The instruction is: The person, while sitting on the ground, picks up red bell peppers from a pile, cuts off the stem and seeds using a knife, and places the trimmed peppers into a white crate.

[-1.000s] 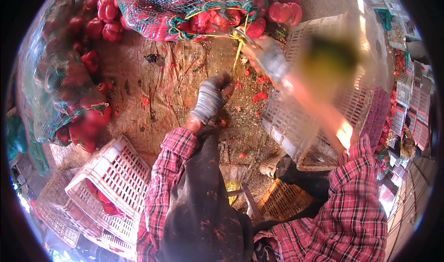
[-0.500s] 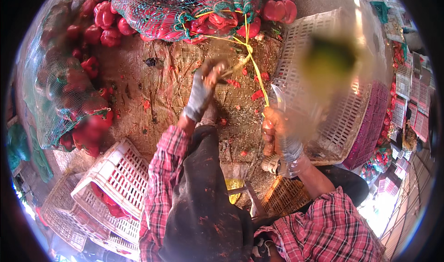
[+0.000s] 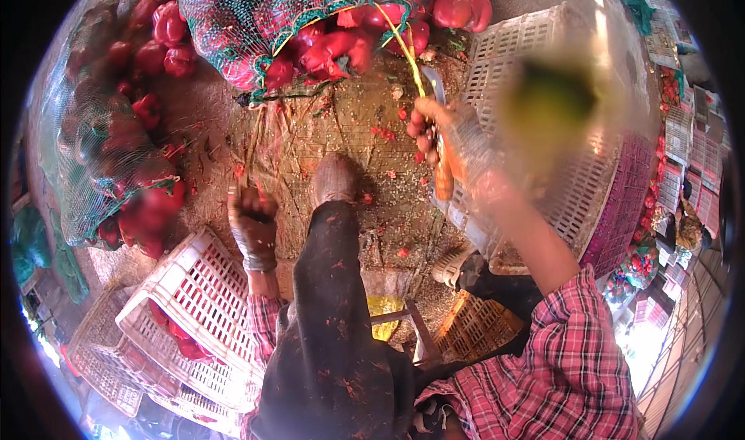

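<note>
A green mesh sack (image 3: 233,32) of red bell peppers (image 3: 337,52) lies at the top, its mouth facing me with peppers showing. A yellow cord (image 3: 397,40) stretches from the mouth down to my right hand (image 3: 466,133). That gloved hand is closed round a knife, whose orange-brown handle (image 3: 443,178) sticks out below the fist and whose blade (image 3: 435,87) points up beside the cord. My left hand (image 3: 254,215), also gloved, is closed lower down at the left. Thin brownish strands run from the sack's left edge toward it; what it grips is hidden.
Another filled mesh sack (image 3: 101,145) and loose peppers (image 3: 167,25) lie at the left. White crates (image 3: 209,277) stand lower left, and a large white crate (image 3: 535,36) with a purple one (image 3: 621,199) at the right. My shoe (image 3: 336,178) rests on the seed-strewn ground sheet (image 3: 295,145).
My right hand has moved up toward the sack with the knife. My left hand has moved away from the yellow cord, down and left. The sack's mouth gapes wider, and the yellow loop across it has loosened.
</note>
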Available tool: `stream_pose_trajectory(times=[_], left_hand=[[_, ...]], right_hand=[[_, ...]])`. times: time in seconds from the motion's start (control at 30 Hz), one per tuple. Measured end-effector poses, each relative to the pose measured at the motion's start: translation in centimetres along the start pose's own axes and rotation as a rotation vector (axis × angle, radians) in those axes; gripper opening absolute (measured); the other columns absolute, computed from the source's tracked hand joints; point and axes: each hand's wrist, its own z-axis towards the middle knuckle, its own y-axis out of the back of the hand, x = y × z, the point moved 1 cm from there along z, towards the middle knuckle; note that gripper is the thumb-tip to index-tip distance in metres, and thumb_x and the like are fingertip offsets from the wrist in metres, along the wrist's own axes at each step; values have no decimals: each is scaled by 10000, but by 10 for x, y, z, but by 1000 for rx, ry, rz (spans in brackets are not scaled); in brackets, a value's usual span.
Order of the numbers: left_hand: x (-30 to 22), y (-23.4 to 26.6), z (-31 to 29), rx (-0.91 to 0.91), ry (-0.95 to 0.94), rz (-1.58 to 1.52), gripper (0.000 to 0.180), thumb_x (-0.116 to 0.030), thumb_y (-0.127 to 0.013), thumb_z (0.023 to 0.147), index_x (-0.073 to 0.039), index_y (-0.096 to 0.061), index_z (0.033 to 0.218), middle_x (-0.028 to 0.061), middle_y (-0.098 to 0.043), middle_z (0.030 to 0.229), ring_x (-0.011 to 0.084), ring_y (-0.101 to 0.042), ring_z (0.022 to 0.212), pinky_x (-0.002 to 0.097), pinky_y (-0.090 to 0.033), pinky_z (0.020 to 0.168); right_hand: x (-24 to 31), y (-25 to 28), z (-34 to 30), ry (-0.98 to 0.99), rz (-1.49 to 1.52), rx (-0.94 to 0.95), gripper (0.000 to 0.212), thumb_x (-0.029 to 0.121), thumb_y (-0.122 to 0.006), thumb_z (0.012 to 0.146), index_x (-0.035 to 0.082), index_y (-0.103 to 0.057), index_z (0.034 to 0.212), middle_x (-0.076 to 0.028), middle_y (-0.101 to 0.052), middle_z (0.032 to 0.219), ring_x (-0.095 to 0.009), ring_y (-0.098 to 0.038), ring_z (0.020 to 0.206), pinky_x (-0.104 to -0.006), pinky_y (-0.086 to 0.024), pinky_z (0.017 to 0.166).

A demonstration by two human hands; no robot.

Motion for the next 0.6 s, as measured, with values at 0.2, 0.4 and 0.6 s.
stream_pose_trajectory(times=[0.2,0.4,0.6], left_hand=[[22,-95,26,-90,-537,1414,510,8,-583,794,-35,-421,1276,116,-492,1208,193,-489,1079,302,-447,852],[69,-205,105,799,-968,1961,477,-67,-609,703,-125,-522,1168,98,-509,1201,316,-508,1028,397,-427,872],[66,-185,103,832,-712,1963,90,-104,-582,777,-53,-546,842,112,-540,811,319,-563,671,406,-446,553]], right_hand=[[3,0,-7,203,-152,-4,179,248,-585,815,80,-567,757,-10,-569,640,-53,-487,451,-199,-354,357],[1,12,-12,299,-428,74,196,264,-576,851,70,-567,834,14,-517,592,-64,-465,455,-232,-382,401],[6,16,6,181,-397,99,232,244,-554,857,59,-551,997,-15,-548,615,-85,-484,443,-253,-404,388]])
